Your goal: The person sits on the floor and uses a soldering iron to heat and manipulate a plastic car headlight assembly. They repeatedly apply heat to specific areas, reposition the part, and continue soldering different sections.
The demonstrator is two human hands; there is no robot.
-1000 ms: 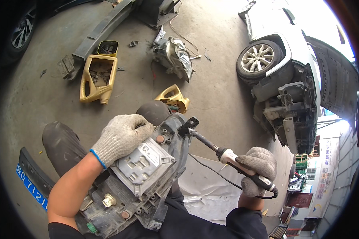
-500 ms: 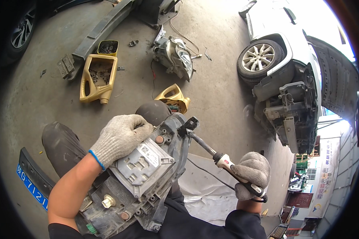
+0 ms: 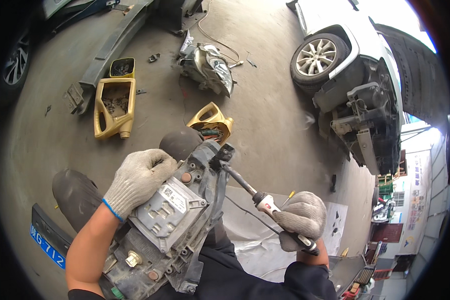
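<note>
A car headlight, its dark back side facing up, lies across my lap. A silver control module with a label is mounted on it. My left hand, in a pale knit glove with a blue cuff, is closed on the headlight's upper left edge; its fingertips are partly hidden. In my gloved right hand is a corded soldering iron with a white and black handle and a long metal barrel. The iron's end meets a black mounting tab at the headlight's far corner; the exact contact is hard to see.
Ahead on the floor lie another headlight, a cut-open gold jug of small parts and a second gold jug holding tools. A white car with its front stripped stands right. A pale sheet lies beside my lap.
The whole view has shifted, so most things sit farther left in it. Both hands keep their holds, and the iron's end stays at the black tab.
</note>
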